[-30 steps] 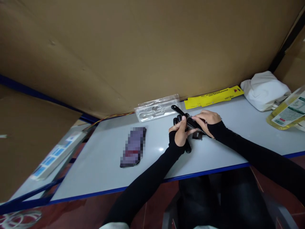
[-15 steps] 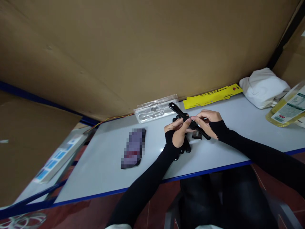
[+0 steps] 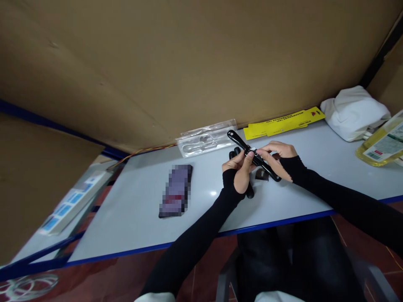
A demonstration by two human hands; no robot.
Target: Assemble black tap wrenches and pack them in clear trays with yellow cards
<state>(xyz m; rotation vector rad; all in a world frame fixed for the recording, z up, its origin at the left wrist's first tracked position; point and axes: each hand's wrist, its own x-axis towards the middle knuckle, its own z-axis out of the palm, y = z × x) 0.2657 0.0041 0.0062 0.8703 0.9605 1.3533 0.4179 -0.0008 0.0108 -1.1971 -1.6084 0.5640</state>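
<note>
A black spokeshave (image 3: 237,140) with two long handles lies slantwise between my hands, above the table. My left hand (image 3: 238,173) is closed around its middle, thumb on top near a shiny metal part. The thumb and fingers of my right hand (image 3: 279,156) pinch at the same middle part from the right; a small piece between them cannot be made out. Below, partly hidden by my left hand, more black handles (image 3: 250,192) rest on the table. A small dark flat piece (image 3: 262,174) lies beneath the spokeshave.
Clear plastic blister packs (image 3: 204,142) and yellow cards (image 3: 283,125) lie along the back of the table (image 3: 132,218). A phone-shaped, pixelated item (image 3: 175,191) is on the left. To the right are a white cloth bundle (image 3: 354,113) and a bottle of yellow liquid (image 3: 379,147).
The view has shifted slightly. Both hands still hold the spokeshave, and the right fingertips have moved a little at its middle, where more shiny metal shows.
</note>
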